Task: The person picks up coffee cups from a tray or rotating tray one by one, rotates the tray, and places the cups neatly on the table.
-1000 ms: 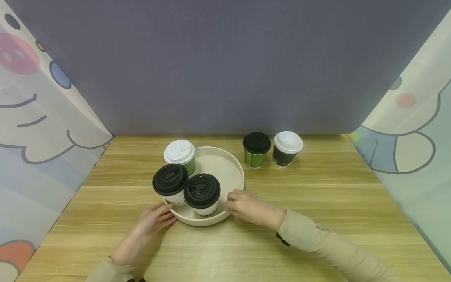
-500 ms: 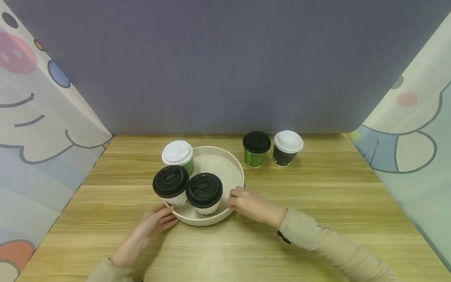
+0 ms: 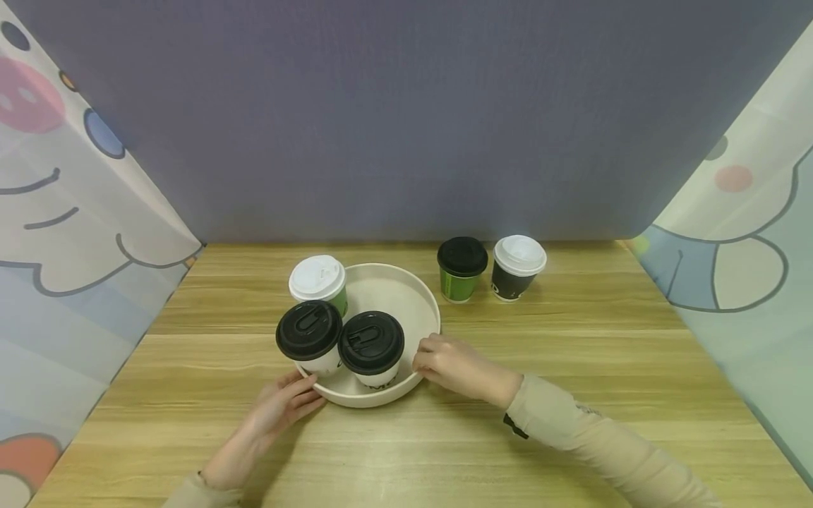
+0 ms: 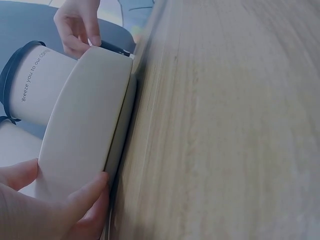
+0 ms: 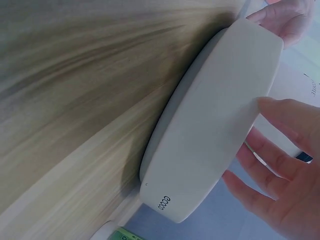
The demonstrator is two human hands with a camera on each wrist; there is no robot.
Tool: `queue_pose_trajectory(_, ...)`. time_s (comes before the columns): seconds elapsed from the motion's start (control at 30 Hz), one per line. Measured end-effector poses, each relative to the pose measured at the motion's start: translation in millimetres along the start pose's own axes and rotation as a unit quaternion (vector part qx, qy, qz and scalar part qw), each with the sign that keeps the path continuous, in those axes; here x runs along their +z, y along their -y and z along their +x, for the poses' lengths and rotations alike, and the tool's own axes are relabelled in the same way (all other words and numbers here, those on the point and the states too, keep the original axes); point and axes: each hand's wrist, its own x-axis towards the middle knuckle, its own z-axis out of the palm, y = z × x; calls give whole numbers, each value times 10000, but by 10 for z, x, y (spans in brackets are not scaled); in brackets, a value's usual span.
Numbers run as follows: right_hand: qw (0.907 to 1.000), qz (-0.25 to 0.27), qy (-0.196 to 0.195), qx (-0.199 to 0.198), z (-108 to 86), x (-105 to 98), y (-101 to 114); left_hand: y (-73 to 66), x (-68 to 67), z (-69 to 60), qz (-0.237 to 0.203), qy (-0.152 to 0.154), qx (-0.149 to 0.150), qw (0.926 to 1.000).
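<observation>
A round cream tray [image 3: 413, 303] holds three lidded cups: a green one with a white lid [image 3: 317, 277] at the back left, a white one with a black lid [image 3: 309, 330] at the left, and another black-lidded white cup [image 3: 371, 343] at the front. My left hand [image 3: 273, 413] grips the tray's front-left rim, its fingers on the rim and outer wall in the left wrist view [image 4: 55, 210]. At the right rim my right hand [image 3: 460, 368] pinches the wall; the right wrist view shows that hand [image 5: 285, 165] with thumb outside and fingers over the rim.
Behind and right of the tray, a green cup with a black lid [image 3: 461, 270] and a dark cup with a white lid [image 3: 516, 268] stand side by side on the wooden table [image 3: 559, 346]. A grey panel [image 3: 406, 127] rises at the back, with printed cloth on both sides.
The front black-lidded cup has shifted slightly right in the tray, and the white-lidded cup slightly left and forward. Both hands have moved a little right, still holding the rim.
</observation>
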Motion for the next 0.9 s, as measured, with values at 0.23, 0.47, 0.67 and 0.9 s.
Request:
queue_pose_trajectory(0.23,9997,154,-180,42,-10,-64,6,-1,8,-2,-23,-39,31,10000)
queue_pose_trajectory(0.47,9991,-14,-412,59,33,-193,0,3,13,1,-34,-72,29,10000)
queue_pose_trajectory(0.67,9973,-183,-712,63,117,-344,-12,2,30,-2,-23,-136,21,9999)
queue_pose_trajectory(0.9,9957,-372,-848,71,245,-476,-28,-6,42,-9,-40,-190,16,9998)
